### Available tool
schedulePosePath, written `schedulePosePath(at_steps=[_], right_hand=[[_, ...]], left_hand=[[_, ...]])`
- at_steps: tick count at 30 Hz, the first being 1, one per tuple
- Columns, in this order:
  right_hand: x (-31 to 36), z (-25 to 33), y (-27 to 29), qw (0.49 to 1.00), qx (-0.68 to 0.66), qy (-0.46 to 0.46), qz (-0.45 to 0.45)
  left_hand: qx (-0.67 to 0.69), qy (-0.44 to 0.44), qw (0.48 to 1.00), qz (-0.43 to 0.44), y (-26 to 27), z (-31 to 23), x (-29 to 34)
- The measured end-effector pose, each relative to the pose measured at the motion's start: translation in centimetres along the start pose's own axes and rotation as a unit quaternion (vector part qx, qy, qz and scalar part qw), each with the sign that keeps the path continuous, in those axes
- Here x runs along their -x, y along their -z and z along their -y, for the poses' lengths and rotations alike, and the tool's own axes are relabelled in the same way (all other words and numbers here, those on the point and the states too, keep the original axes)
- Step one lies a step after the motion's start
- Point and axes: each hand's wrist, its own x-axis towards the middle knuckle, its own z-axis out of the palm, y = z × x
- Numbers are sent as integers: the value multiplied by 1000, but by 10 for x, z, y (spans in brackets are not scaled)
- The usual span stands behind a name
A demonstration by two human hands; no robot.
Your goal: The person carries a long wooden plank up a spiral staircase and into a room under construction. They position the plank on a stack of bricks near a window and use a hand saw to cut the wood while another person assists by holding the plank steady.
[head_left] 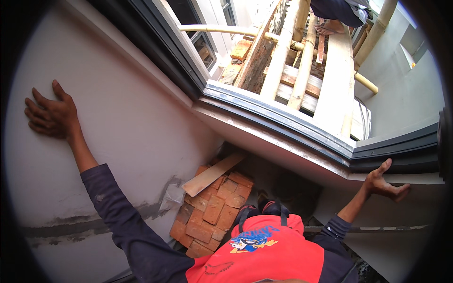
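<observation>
- Red apron (pixel 264 252) nearest, dark sleeves reaching out to both sides.
- Right hand (pixel 383 183): thumb raised, well apart from bent fingers, a wide shape; at the pale ledge (pixel 427 178) under the frame. Contact: cannot tell.
- Left hand (pixel 54 115): fingers fanned wide, over the white wall (pixel 118 122); whether it presses flat, cannot tell.
- Stacked bricks (pixel 207 212) low in the corner, in the way between body and wall. Short wooden board (pixel 214 173) on top, long axis slanting from lower left to upper right. Clear plastic bag (pixel 172 197) just beside.
- Dark window frame (pixel 283 123) ahead: long lower rail slopes down to the right, then bends upward at a corner near the right hand; left member points to upper left.
- Outside, bamboo poles (pixel 285 52) and a pale plank (pixel 335 70) run away from the frame, obstructing the opening.
- Farther: another person's foot (pixel 330 27) on the scaffold.
</observation>
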Motion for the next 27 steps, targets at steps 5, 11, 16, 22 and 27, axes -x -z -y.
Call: schedulePosePath(at_steps=[5,11,16,22,27], right_hand=[[1,0,-1,1000,1,-6,0],[1,1,0,1000,-9,-7,0],[1,1,-1,1000,-9,-9,0],[3,0,0,1000,-8,-6,2],[0,3,0,1000,-22,-16,-7]], left_hand=[[3,12,1000,20,5,-3,-1],[40,28,999,11,10,-7,-4],[31,24,999,12,8,-7,-1],[31,17,999,6,8,-6,-1],[9,18,1000,18,7,-3,-1]])
